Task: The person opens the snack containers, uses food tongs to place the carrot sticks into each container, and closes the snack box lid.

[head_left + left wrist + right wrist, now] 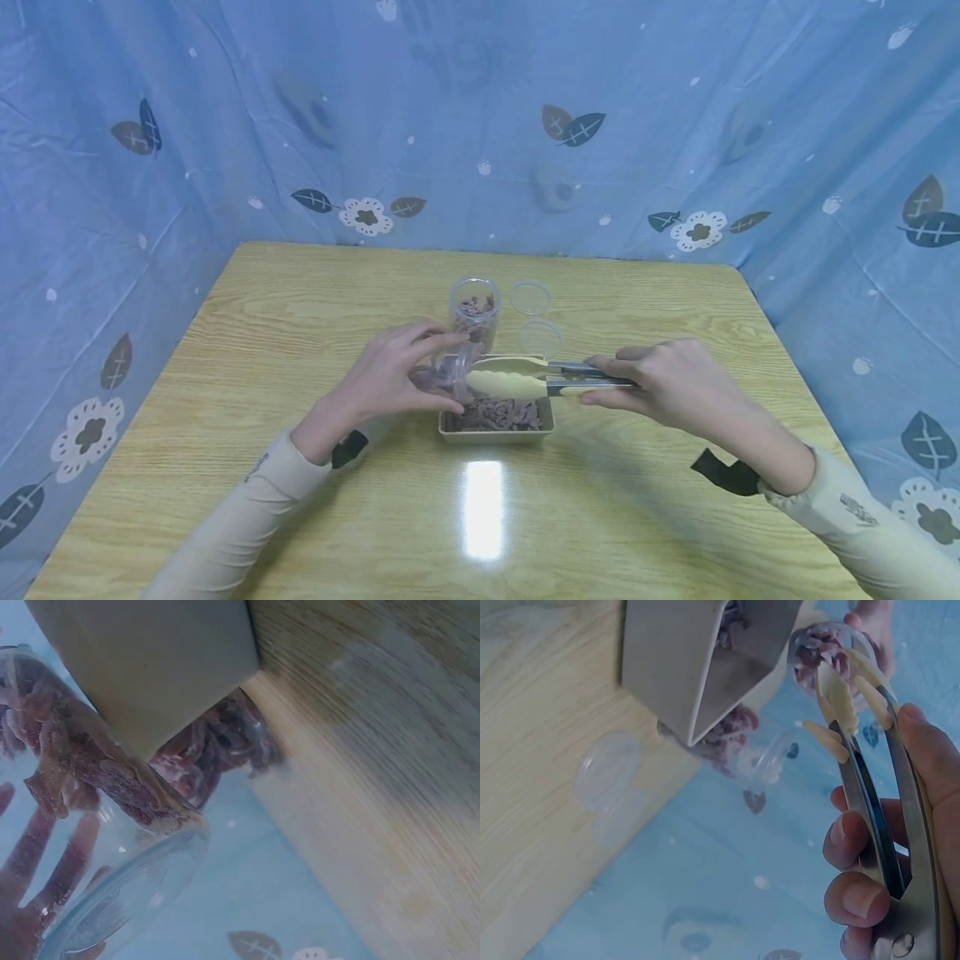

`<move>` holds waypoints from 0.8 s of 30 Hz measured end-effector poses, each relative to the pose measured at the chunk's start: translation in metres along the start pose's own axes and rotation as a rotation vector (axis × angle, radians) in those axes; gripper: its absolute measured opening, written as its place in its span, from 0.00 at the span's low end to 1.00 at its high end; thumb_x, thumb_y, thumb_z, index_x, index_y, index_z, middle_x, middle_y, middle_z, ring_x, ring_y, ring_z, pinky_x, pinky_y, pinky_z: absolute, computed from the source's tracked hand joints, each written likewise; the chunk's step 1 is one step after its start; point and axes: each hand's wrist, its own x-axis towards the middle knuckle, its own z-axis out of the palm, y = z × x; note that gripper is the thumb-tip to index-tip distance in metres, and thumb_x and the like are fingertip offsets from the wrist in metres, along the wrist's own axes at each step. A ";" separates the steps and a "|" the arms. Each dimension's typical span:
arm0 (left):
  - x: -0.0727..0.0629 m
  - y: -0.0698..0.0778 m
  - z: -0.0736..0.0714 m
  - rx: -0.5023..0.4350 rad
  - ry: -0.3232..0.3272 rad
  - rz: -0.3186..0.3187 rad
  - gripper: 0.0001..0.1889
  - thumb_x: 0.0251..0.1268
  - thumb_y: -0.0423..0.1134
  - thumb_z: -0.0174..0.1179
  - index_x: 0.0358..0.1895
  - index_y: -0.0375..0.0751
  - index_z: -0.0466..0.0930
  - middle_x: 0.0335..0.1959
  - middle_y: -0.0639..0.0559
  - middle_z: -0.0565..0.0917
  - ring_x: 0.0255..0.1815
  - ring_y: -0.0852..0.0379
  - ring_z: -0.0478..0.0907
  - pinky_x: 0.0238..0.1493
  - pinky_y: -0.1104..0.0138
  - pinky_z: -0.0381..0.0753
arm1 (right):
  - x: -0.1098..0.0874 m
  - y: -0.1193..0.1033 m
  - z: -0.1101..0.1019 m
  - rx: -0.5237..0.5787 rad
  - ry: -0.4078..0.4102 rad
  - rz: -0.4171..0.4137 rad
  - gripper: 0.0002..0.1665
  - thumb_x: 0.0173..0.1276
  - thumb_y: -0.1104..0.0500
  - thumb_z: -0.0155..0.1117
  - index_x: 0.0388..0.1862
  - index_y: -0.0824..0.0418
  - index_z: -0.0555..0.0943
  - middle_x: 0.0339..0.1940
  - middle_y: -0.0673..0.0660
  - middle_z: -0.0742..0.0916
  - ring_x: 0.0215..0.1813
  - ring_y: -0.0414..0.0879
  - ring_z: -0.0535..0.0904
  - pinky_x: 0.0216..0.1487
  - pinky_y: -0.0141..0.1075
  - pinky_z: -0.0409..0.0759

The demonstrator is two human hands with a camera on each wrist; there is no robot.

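My left hand [390, 375] grips a clear jar [459, 375], tipped on its side above a beige tray [495, 437], its mouth facing right. Brownish-purple dried strips lie inside this jar [112, 780], as the left wrist view shows. With my right hand [667, 383] I hold tongs [517, 385] that have metal arms and cream scalloped tips. In the right wrist view the tongs [911, 832] have their tips at the jar's mouth, spread slightly apart. More of the same strips [502, 415] cover the bottom of the tray.
A second clear jar [475, 310], partly filled with strips, stands upright behind the tray. Two clear round lids, a far lid [531, 297] and a nearer lid [542, 337], lie to its right. Blue patterned cloth [480, 125] hangs around the wooden table [337, 517].
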 end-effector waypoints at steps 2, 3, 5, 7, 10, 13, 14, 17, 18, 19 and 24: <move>0.001 0.001 0.000 0.002 0.003 0.002 0.46 0.34 0.74 0.62 0.61 0.55 0.71 0.54 0.55 0.77 0.46 0.57 0.76 0.45 0.65 0.78 | 0.002 -0.001 0.001 0.008 0.001 -0.008 0.28 0.59 0.32 0.56 0.38 0.52 0.87 0.13 0.39 0.73 0.12 0.27 0.49 0.11 0.21 0.43; 0.001 0.001 0.000 0.003 0.004 0.005 0.46 0.34 0.74 0.62 0.61 0.55 0.71 0.53 0.54 0.77 0.46 0.57 0.76 0.44 0.65 0.78 | 0.003 -0.002 0.002 0.010 0.003 -0.009 0.28 0.59 0.32 0.55 0.38 0.52 0.87 0.13 0.39 0.73 0.12 0.27 0.48 0.11 0.21 0.42; 0.002 0.002 0.000 -0.002 0.005 0.009 0.46 0.34 0.74 0.61 0.61 0.54 0.71 0.53 0.54 0.77 0.45 0.58 0.76 0.44 0.65 0.78 | 0.005 -0.003 0.004 0.014 0.005 -0.009 0.29 0.60 0.31 0.54 0.38 0.52 0.87 0.13 0.38 0.73 0.12 0.27 0.48 0.11 0.22 0.41; 0.003 0.003 0.000 -0.010 0.005 0.010 0.46 0.34 0.74 0.61 0.62 0.54 0.71 0.52 0.54 0.77 0.45 0.58 0.76 0.45 0.66 0.77 | 0.008 -0.004 0.005 0.013 0.007 -0.011 0.29 0.60 0.31 0.53 0.39 0.52 0.87 0.12 0.38 0.72 0.12 0.27 0.47 0.12 0.22 0.40; 0.004 0.003 0.001 -0.026 0.008 0.004 0.46 0.33 0.72 0.64 0.61 0.54 0.71 0.52 0.54 0.77 0.45 0.59 0.75 0.46 0.65 0.77 | 0.011 -0.005 0.007 0.007 0.012 -0.018 0.29 0.59 0.31 0.54 0.39 0.51 0.87 0.12 0.38 0.72 0.13 0.27 0.47 0.12 0.22 0.40; 0.004 0.004 0.000 -0.055 0.009 -0.018 0.46 0.31 0.68 0.69 0.61 0.52 0.72 0.53 0.54 0.77 0.45 0.58 0.76 0.46 0.64 0.78 | 0.013 -0.005 0.007 0.022 0.035 -0.021 0.30 0.59 0.31 0.53 0.38 0.52 0.87 0.12 0.39 0.73 0.12 0.27 0.49 0.12 0.21 0.40; 0.004 0.004 -0.001 -0.068 0.010 -0.027 0.46 0.31 0.66 0.70 0.61 0.52 0.71 0.54 0.54 0.76 0.46 0.57 0.76 0.48 0.63 0.78 | 0.014 -0.004 0.006 0.035 0.049 -0.020 0.30 0.60 0.31 0.53 0.37 0.53 0.87 0.12 0.39 0.73 0.11 0.27 0.50 0.12 0.21 0.40; 0.002 0.003 -0.004 -0.088 0.010 -0.056 0.45 0.32 0.64 0.71 0.62 0.52 0.70 0.56 0.54 0.76 0.51 0.56 0.76 0.53 0.61 0.77 | 0.013 0.000 0.002 0.073 0.083 -0.014 0.32 0.60 0.31 0.52 0.36 0.55 0.87 0.12 0.39 0.74 0.11 0.26 0.52 0.12 0.21 0.41; 0.002 0.002 -0.006 -0.088 0.010 -0.066 0.45 0.32 0.64 0.71 0.62 0.52 0.70 0.57 0.55 0.76 0.53 0.55 0.75 0.56 0.59 0.76 | 0.012 0.001 0.000 0.075 0.091 -0.011 0.32 0.60 0.31 0.52 0.36 0.55 0.87 0.11 0.39 0.73 0.11 0.26 0.52 0.11 0.21 0.41; 0.001 0.002 -0.006 -0.089 0.013 -0.071 0.45 0.33 0.65 0.70 0.62 0.52 0.70 0.57 0.55 0.76 0.55 0.55 0.74 0.57 0.59 0.75 | 0.010 0.003 -0.002 0.075 0.097 -0.009 0.32 0.60 0.31 0.52 0.36 0.55 0.87 0.11 0.39 0.73 0.11 0.26 0.51 0.11 0.21 0.41; -0.002 -0.002 -0.007 -0.106 0.025 -0.099 0.45 0.32 0.63 0.72 0.61 0.50 0.71 0.57 0.56 0.77 0.57 0.56 0.73 0.60 0.57 0.72 | 0.004 0.007 -0.009 0.038 0.085 0.005 0.33 0.61 0.29 0.50 0.37 0.54 0.87 0.12 0.40 0.75 0.12 0.26 0.50 0.11 0.21 0.40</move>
